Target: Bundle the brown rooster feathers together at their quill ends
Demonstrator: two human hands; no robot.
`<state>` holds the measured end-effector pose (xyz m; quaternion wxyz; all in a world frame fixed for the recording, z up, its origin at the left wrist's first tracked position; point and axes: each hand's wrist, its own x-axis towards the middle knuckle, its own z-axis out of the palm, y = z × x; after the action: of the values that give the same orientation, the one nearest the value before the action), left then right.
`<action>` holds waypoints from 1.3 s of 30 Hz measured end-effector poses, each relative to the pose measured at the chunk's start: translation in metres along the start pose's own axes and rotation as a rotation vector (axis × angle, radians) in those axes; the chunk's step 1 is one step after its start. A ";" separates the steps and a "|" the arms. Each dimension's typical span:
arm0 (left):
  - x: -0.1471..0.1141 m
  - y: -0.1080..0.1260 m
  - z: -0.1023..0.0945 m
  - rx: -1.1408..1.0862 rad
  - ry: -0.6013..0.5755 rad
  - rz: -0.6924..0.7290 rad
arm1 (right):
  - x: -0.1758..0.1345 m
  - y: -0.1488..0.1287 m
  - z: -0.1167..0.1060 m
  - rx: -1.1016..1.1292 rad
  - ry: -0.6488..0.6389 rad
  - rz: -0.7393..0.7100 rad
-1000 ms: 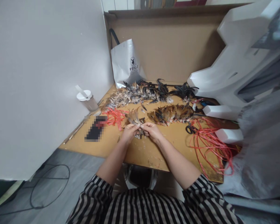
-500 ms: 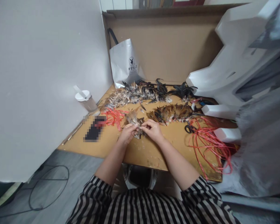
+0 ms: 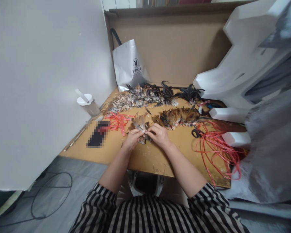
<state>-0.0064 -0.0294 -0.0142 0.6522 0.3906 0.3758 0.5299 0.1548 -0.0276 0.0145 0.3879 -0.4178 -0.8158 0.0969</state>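
Near the front of the table, my left hand (image 3: pixel 133 138) pinches a small bunch of feathers (image 3: pixel 139 122), brown and pale, fanning up above the fingers. My right hand (image 3: pixel 160 135) meets it from the right, thumb and forefinger closed at the base of the same bunch. The fingertips of both hands touch or nearly touch. More dark feathers lie under the hands. Just beyond my right hand is a row of brown feather bundles (image 3: pixel 178 117). A longer heap of speckled and black feathers (image 3: pixel 143 96) stretches behind it.
Red plastic strips lie in a small pile (image 3: pixel 118 122) at left and a large tangle (image 3: pixel 215 152) at right, beside black scissors (image 3: pixel 197 132). A lidded cup (image 3: pixel 89 105), a blurred-out dark object (image 3: pixel 98 134) and a silver bag (image 3: pixel 128 66) stand or lie leftward. White foam (image 3: pixel 230 115) borders the right.
My right fingers have closed in slightly toward my left fingertips at the base of the feather bunch. Otherwise the view has only shifted a little.
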 end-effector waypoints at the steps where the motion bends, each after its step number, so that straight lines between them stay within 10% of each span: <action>1: 0.000 0.000 -0.001 0.020 0.001 -0.001 | 0.000 0.000 0.000 -0.008 -0.010 -0.002; 10: 0.002 -0.003 -0.004 0.183 0.023 0.085 | 0.005 0.001 -0.010 0.030 -0.063 0.011; 19: 0.003 0.001 -0.003 0.048 0.068 0.043 | 0.003 0.066 -0.038 0.016 -0.208 0.471; 33: 0.003 0.000 -0.003 0.013 0.068 0.053 | 0.003 0.035 -0.005 -0.387 -0.336 0.373; 39: 0.003 0.000 -0.003 0.018 0.058 0.061 | 0.003 0.044 0.000 -0.086 -0.175 0.509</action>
<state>-0.0087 -0.0259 -0.0162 0.6211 0.3924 0.3870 0.5572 0.1800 0.0020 -0.0054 0.2611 -0.6156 -0.7182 0.1925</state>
